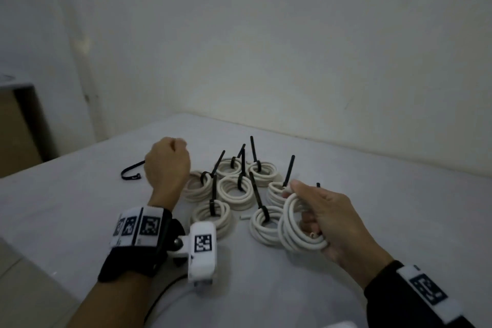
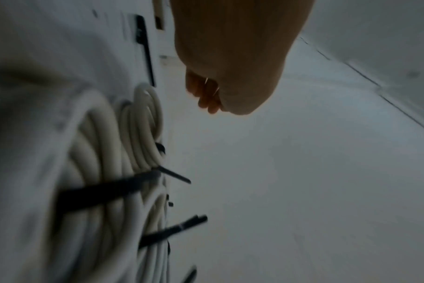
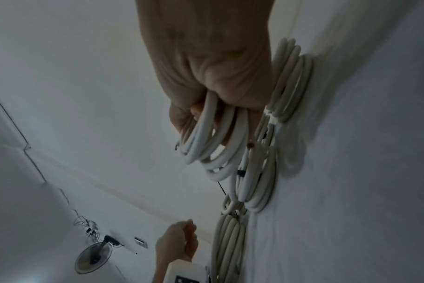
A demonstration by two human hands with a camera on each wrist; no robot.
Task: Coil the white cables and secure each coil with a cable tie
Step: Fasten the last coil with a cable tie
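My right hand grips an untied coil of white cable just above the table, fingers curled through its loops; the right wrist view shows the same coil hanging from the right hand. Several coils bound with black cable ties lie grouped mid-table, tie tails sticking up. My left hand hovers left of them as a fist, and its curled fingers show nothing inside. A loose black cable tie lies on the table just left of that hand, also visible as a tie in the left wrist view.
The table has a white cloth and meets a white wall at the back and right. A short white cable offcut lies between the front coils. A brown cabinet stands beyond the table's left edge. A fan hangs on the wall.
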